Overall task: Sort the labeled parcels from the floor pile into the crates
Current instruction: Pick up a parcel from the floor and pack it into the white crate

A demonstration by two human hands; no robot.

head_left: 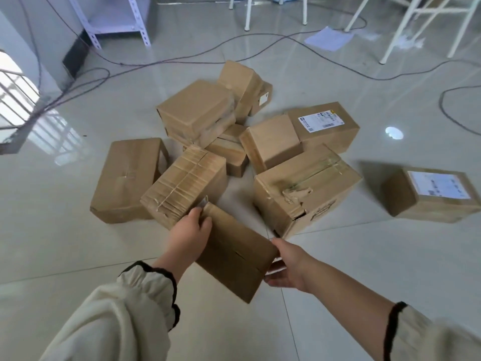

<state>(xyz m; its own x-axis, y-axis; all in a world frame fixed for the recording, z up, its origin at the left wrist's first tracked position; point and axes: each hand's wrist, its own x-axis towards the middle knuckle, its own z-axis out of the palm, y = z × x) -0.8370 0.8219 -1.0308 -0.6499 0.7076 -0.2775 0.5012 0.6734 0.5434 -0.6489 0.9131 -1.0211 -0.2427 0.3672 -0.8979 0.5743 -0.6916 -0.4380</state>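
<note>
While the parcel [234,252] is held above the floor [65,243] just before the pile [197,113], left hand [188,234] fingers curl over its far end and right hand [287,267] fingers grasp its right edge.

Daylight from the left was bright and soft, throwing window glare across the glossy floor [52,243]. Straight lines bowed at the edges; the held parcel [234,254] and right sleeve [429,337] were slightly blurred.
</note>
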